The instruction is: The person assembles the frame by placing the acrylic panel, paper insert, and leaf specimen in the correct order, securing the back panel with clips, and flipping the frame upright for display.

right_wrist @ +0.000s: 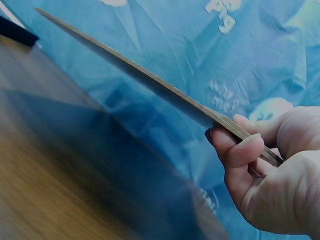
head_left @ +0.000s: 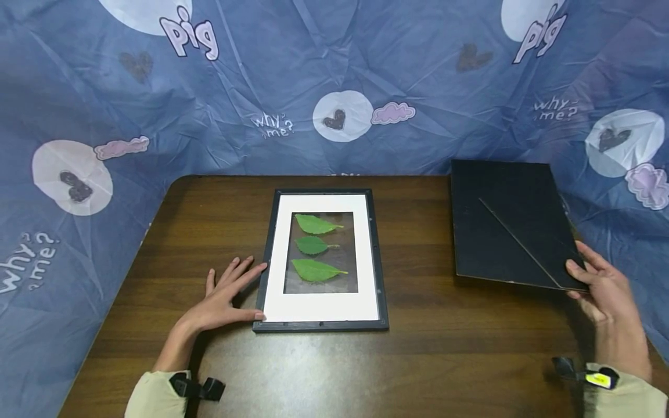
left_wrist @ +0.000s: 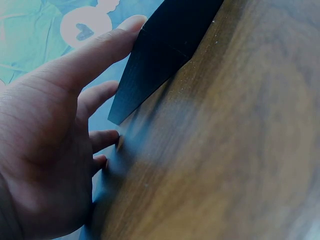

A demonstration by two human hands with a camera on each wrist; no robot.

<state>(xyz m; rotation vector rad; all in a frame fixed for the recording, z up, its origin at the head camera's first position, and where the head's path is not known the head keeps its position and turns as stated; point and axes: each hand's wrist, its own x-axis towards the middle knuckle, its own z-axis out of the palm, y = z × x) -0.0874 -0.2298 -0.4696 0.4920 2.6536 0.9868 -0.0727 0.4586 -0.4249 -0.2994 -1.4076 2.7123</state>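
Note:
A black picture frame (head_left: 384, 302) lies flat on the table, with a white mat (head_left: 321, 307) inside it. Three green leaves, an upper leaf (head_left: 315, 224), a middle leaf (head_left: 312, 245) and a lower leaf (head_left: 316, 270), show in the mat's window, stems to the right. My left hand (head_left: 222, 305) touches the frame's left side with thumb and index fingertips, its fingers spread and nearly straight. Off to the right, my right hand (head_left: 608, 287) pinches the near right corner of a black backing board (head_left: 502, 232). In the right wrist view the board (right_wrist: 150, 80) is raised above the table, seen edge-on.
The brown wooden table (head_left: 334, 371) carries the frame near its middle. A blue printed cloth (head_left: 292, 69) hangs behind the table and along its sides. A diagonal strip (head_left: 517, 241) crosses the board's upper face.

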